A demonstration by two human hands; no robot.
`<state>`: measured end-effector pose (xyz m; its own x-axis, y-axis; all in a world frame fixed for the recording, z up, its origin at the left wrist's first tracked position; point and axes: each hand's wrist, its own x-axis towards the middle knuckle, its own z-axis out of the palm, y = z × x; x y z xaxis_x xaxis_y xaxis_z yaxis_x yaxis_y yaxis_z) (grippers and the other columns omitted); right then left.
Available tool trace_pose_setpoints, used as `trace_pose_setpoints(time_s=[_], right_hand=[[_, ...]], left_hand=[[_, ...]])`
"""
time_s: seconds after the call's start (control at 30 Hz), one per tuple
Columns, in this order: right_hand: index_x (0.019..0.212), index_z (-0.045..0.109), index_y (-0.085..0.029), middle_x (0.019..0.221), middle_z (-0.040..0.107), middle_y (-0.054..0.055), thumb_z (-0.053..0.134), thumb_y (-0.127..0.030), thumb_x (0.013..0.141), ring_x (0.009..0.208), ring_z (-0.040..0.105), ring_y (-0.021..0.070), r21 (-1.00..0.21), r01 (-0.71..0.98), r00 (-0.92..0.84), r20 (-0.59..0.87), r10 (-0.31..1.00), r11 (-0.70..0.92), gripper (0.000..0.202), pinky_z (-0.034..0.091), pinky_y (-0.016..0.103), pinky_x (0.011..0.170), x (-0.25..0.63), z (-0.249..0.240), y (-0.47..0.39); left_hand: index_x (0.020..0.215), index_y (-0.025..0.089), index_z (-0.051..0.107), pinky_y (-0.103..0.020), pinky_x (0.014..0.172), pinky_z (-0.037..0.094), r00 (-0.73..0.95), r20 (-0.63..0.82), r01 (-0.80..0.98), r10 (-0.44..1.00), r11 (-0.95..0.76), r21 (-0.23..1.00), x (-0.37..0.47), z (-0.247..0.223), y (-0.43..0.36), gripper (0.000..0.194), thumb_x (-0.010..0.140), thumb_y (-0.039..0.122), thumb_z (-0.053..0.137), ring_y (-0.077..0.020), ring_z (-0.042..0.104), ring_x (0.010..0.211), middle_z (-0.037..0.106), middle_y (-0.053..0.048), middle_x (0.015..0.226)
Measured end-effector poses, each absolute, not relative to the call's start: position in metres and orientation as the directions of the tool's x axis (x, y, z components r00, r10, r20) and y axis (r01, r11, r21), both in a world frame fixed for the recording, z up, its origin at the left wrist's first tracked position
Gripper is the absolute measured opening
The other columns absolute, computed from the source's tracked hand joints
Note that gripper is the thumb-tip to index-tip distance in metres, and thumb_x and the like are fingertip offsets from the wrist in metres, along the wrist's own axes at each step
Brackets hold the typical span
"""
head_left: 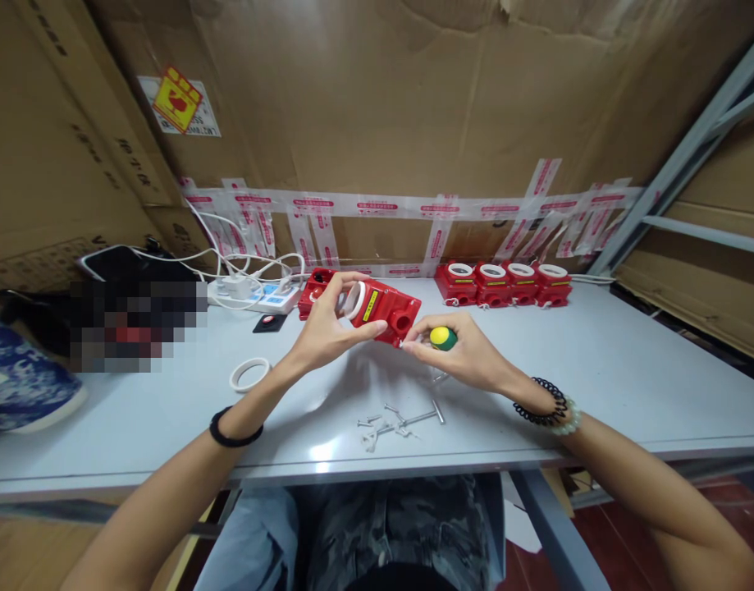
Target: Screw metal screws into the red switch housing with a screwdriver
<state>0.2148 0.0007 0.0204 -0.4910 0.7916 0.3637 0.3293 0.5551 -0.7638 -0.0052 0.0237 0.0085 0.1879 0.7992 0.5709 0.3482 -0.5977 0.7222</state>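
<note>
— Which step is in hand?

— A screw is judged to be in the driving: the red plastic housing [382, 310] is held above the middle of the counter [628, 386], the left hand [321, 328] closed round its near end. The right hand [466, 351] is wrapped tight on a stubby screwdriver [441, 338] with a yellow-green cap, its tip set at the housing's right corner.

— What is called for next?

— Steady turning with the tip kept seated, probably. More screws [398, 423] are laid near the counter's front edge; finished red housings [504, 283] are lined along the back edge.
</note>
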Motion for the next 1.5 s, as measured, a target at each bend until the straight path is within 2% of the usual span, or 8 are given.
trace_pose_setpoints(time_s=[0.3,0.5,0.97,1.1,1.27,1.4,1.47,1.5], right_hand=[[0.076,0.069,-0.015,0.069,0.064,0.000,0.064,-0.032,0.078,0.063,0.052,0.0102,-0.762,0.352,-0.455,0.368,0.810,0.544,0.018,0.041,0.024,0.060,0.213,0.022,-0.002],[0.078,0.069,-0.015,0.071,0.065,0.000,0.065,-0.035,0.079,0.064,0.052,0.0102,-0.768,0.342,-0.462,0.364,0.809,0.541,0.020,0.040,0.024,0.061,0.213,0.022,-0.001],[0.073,0.064,-0.016,0.065,0.062,-0.001,0.062,-0.032,0.079,0.058,0.051,0.0099,-0.709,0.424,-0.364,0.436,0.823,0.564,0.017,0.039,0.025,0.058,0.213,0.023,-0.001],[0.073,0.063,-0.017,0.070,0.065,0.001,0.061,-0.031,0.081,0.064,0.055,0.0124,-0.625,0.491,-0.350,0.496,0.794,0.607,0.015,0.042,0.028,0.065,0.210,0.022,-0.003],[0.083,0.063,-0.018,0.081,0.066,0.003,0.067,-0.031,0.077,0.075,0.059,0.0160,-0.566,0.480,-0.246,0.647,0.722,0.670,0.015,0.046,0.032,0.072,0.215,0.027,-0.002],[0.073,0.059,-0.020,0.066,0.057,-0.001,0.064,-0.019,0.072,0.057,0.052,0.0116,-0.622,0.333,-0.019,0.747,0.664,0.709,0.005,0.042,0.027,0.053,0.231,0.047,-0.007],[0.062,0.053,-0.021,0.052,0.047,-0.004,0.054,-0.017,0.072,0.043,0.044,0.0097,-0.603,0.063,0.103,0.796,0.596,0.795,0.011,0.033,0.025,0.039,0.238,0.061,-0.013],[0.056,0.049,-0.021,0.044,0.038,-0.006,0.050,-0.018,0.072,0.036,0.037,0.0089,-0.485,-0.111,0.177,0.850,0.497,0.868,0.015,0.028,0.025,0.034,0.240,0.067,-0.016]], left_hand=[[0.115,0.022,0.048,-0.034,0.081,0.052,0.170,0.591,0.346,0.789,-0.609,0.714,-0.007,0.009,0.024,0.061,0.066,0.041,0.078,-0.0212,0.060,0.100,0.057,-0.006,0.115],[0.115,0.022,0.048,-0.031,0.077,0.053,0.168,0.589,0.317,0.791,-0.609,0.727,-0.004,0.009,0.022,0.060,0.066,0.040,0.078,-0.0192,0.061,0.096,0.057,-0.006,0.114],[0.112,0.022,0.049,-0.034,0.081,0.052,0.110,0.586,0.362,0.803,-0.581,0.729,0.000,0.009,0.019,0.058,0.065,0.040,0.078,-0.0215,0.058,0.101,0.058,-0.006,0.114],[0.114,0.022,0.049,-0.037,0.080,0.052,0.096,0.544,0.359,0.834,-0.538,0.763,0.001,0.007,0.019,0.059,0.066,0.041,0.077,-0.0216,0.060,0.095,0.058,-0.008,0.114],[0.115,0.021,0.050,-0.044,0.085,0.050,0.073,0.474,0.349,0.877,-0.468,0.812,0.000,0.005,0.021,0.059,0.067,0.045,0.076,-0.0257,0.060,0.101,0.061,-0.009,0.110],[0.112,0.020,0.051,-0.045,0.088,0.047,0.047,0.446,0.374,0.894,-0.430,0.822,0.000,0.006,0.022,0.057,0.068,0.047,0.074,-0.0262,0.058,0.101,0.062,-0.008,0.105],[0.110,0.019,0.051,-0.045,0.088,0.046,0.033,0.428,0.401,0.903,-0.404,0.822,0.000,0.007,0.022,0.056,0.067,0.047,0.073,-0.0260,0.058,0.101,0.063,-0.008,0.104],[0.110,0.019,0.051,-0.044,0.089,0.046,0.026,0.417,0.416,0.908,-0.389,0.822,0.000,0.007,0.022,0.056,0.067,0.048,0.073,-0.0260,0.058,0.101,0.063,-0.008,0.105]])
